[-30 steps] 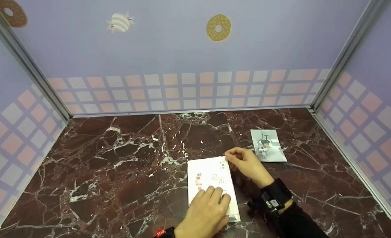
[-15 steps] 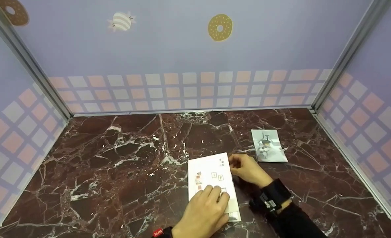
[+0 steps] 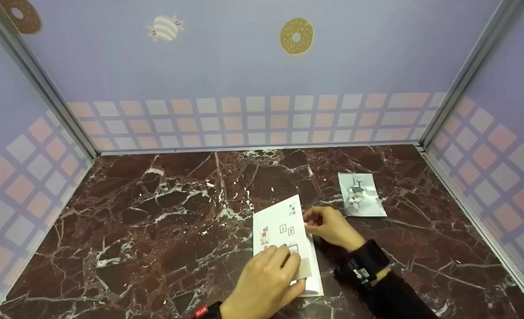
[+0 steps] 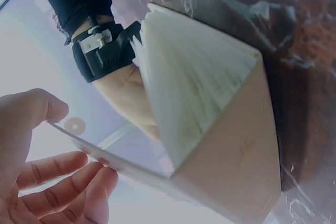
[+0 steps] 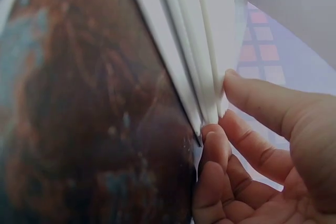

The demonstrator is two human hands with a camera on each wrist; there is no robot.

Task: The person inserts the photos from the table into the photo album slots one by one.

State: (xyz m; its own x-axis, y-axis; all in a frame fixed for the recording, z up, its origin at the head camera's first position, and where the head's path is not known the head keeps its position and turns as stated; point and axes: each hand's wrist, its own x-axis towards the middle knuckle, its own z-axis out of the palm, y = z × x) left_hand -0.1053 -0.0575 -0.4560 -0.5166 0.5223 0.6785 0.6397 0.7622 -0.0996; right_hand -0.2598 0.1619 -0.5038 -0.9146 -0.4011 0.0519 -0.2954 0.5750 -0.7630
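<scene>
Low in the frame, a bit right of the middle, a white book (image 3: 281, 239) on a dark red worktop (image 3: 155, 248) with white streaks. Has little pictures on its cover (image 3: 273, 217), with red and pink bits on the left and small frames near the middle. In the left wrist view, shows lots of pages (image 4: 194, 77) spread like a fan, with the cover tipped up away from them.

Over the near part of the cover, the left grip (image 3: 262, 279). Pinches the cover, with the thumb on one side, the fingers on the other and only a thin edge in the gap. At the right side of the book, the right grip (image 3: 335, 228). Pinches at the page edges with thumb and bent fingers, nearly together. Cannot tell the number of pages in that pinch.

On the right wrist, a black strap (image 3: 368, 261) and a black sleeve (image 3: 403, 292). On the left wrist, at the bottom edge of the frame, a black band with a red tag (image 3: 201, 311).

Right of the middle, just past the right grip, a flat grey thing (image 3: 361, 195) with a picture on top. Along the back, a pale purple wall (image 3: 230, 66) with pink and white squares, a candy (image 3: 165, 29) and a yellow doughnut (image 3: 296, 36).
</scene>
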